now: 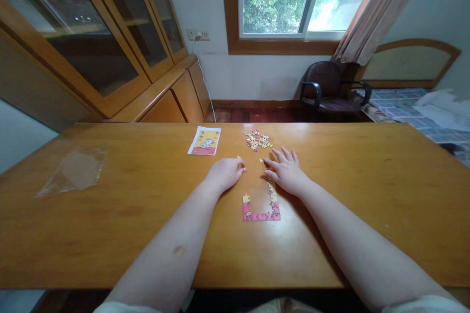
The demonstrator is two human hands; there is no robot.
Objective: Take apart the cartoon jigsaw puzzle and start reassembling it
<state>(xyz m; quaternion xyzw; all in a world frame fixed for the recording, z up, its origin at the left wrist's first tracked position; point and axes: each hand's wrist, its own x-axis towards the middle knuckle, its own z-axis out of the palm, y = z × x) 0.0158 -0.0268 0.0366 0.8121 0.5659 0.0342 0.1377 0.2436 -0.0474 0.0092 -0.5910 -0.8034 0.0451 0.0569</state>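
A partly joined jigsaw puzzle (261,216) lies on the table, its pink lower border and two sides forming a U shape. My left hand (226,174) rests beyond its left side, fingers curled together around a small puzzle piece (244,171); the fingers hide most of it. Another yellowish piece shows just past the knuckles. My right hand (288,172) is spread over the upper end of the puzzle's right side, hiding part of it. Its index fingertip reaches a loose yellow piece (261,160) on the table. Farther back lies a pile of loose puzzle pieces (257,140).
A printed picture sheet (204,141) with a white animal on yellow and pink lies left of the pile. A clear plastic bag (79,168) lies at the table's left. Beyond the wooden table (367,195) stand a glass-door cabinet (147,58), an armchair (325,83) and a bed.
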